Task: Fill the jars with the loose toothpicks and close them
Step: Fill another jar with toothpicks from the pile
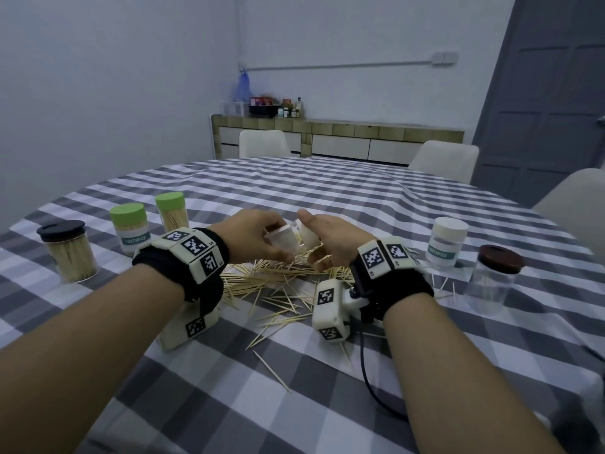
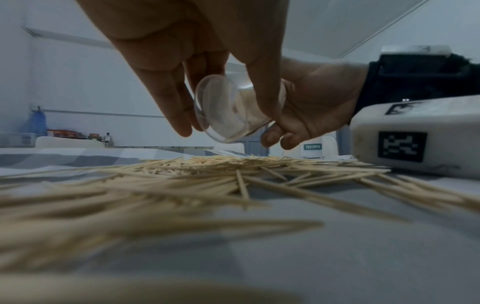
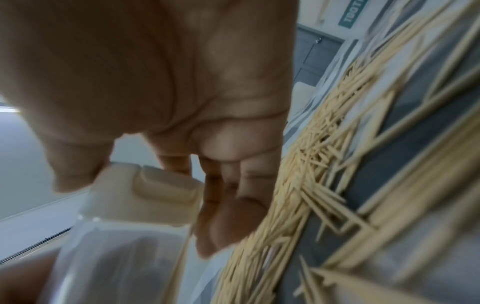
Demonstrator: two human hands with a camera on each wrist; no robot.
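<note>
At frame centre, the left hand (image 1: pixel 252 234) holds a clear jar (image 1: pixel 284 243), tilted. The right hand (image 1: pixel 330 239) grips its cream lid (image 3: pixel 145 197). Fingers hide the jar's mouth above the toothpicks (image 1: pixel 278 283).

This is a dining room in a home. A large table (image 1: pixel 327 191) carries a grey and white checked tablecloth (image 1: pixel 229 404). Behind the table stand pale chairs (image 1: pixel 263 144), and behind them a long low sideboard (image 1: pixel 343 136) runs along the wall, with bottles and boxes (image 1: pixel 278 108) on its left end. Right of the table is a grey panelled door (image 1: pixel 550 93).
</note>
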